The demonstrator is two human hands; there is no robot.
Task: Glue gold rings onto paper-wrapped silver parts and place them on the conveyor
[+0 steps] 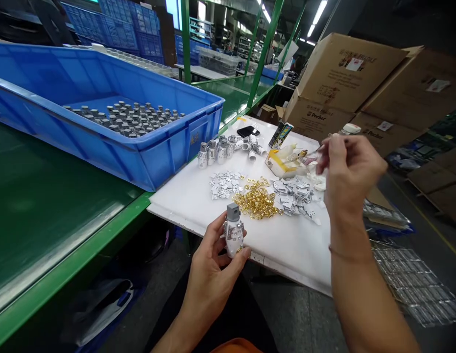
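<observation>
- Left hand (215,255), half closed, grips grey-topped white figurine (234,238) upright, probably for steadiness
- Right hand (347,164) bends near yellow-edged box (276,161); its grip I cannot tell

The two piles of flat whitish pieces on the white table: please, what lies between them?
In the head view, a heap of small gold-coloured parts, some ring-shaped, lies between the left pile and the right pile.

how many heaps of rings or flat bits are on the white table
3: a gold heap in the middle, a white heap left of it and a grey-white heap right of it. The right hand may hide others.
</observation>
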